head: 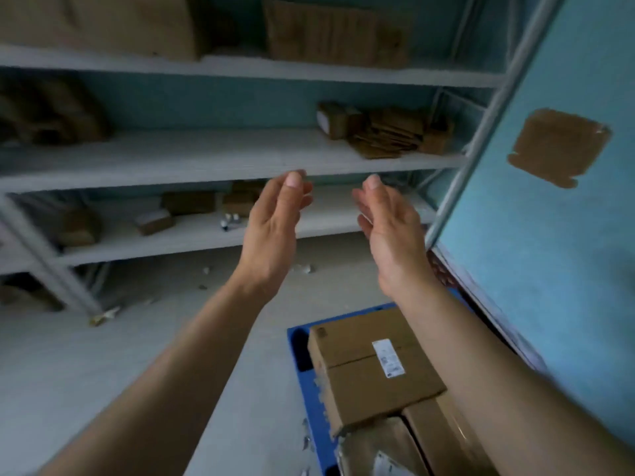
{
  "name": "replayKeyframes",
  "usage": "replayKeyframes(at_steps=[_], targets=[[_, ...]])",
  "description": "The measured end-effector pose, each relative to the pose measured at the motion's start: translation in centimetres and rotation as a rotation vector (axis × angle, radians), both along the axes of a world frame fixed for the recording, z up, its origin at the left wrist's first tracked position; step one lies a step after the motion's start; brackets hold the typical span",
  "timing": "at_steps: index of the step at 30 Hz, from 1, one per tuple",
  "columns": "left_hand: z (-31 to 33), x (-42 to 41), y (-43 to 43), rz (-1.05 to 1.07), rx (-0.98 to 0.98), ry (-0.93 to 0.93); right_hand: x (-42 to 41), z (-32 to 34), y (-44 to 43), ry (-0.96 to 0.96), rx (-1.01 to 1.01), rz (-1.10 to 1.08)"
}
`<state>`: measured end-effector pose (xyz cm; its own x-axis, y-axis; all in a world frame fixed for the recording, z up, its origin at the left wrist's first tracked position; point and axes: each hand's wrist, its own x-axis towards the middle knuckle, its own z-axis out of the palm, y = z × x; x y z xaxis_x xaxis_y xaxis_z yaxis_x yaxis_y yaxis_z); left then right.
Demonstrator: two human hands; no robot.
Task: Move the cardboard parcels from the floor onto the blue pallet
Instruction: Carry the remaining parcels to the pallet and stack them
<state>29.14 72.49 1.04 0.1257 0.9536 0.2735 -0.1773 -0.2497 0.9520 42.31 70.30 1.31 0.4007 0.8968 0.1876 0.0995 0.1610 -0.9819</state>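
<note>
Both hands, left grip and right grip, apart, empty, mid-frame; I see stacked parcel on blue pallet lower right, nearer my right.

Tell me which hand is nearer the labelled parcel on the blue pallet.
Right. The right hand is raised above the labelled parcel; the left hand is raised farther left, over bare floor. Both are empty.

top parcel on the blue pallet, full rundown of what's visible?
The top parcel is a plain brown cardboard box, closed, with a seam across its lid and a white printed label lying flat on top. It looks intact and sits slightly skewed, resting on other parcels stacked on the blue pallet near the blue wall. The right forearm crosses above its right side; neither hand touches it.
</note>
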Motion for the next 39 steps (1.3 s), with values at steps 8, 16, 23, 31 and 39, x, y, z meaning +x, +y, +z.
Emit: replayKeyframes(at_steps=[8, 16, 23, 31, 39], targets=[[-1.0, -19.5, -5.5, 0.447, 0.016, -0.04, -19.3, 0.4, 0.7, -0.104, 0.015, 0.497], [-3.3, -36.4, -15.8, 0.85, -0.039, -0.127, -38.3, -1.3, -4.7, -0.099, 0.003, 0.918], [-4.5, -46.3, -26.8, 1.177, -0.069, -0.111, -51.8, -4.3, -10.7, -0.057, -0.082, 1.254], [-5.6, -51.3, -37.3, 1.595, -0.125, -0.212, -62.2, -6.3, -18.6, -0.079, -0.173, 1.662], [-6.4, -52.7, -38.9, 1.866, -0.16, -0.205, -68.7, -6.9, -20.3, -0.094, -0.24, 1.931]])
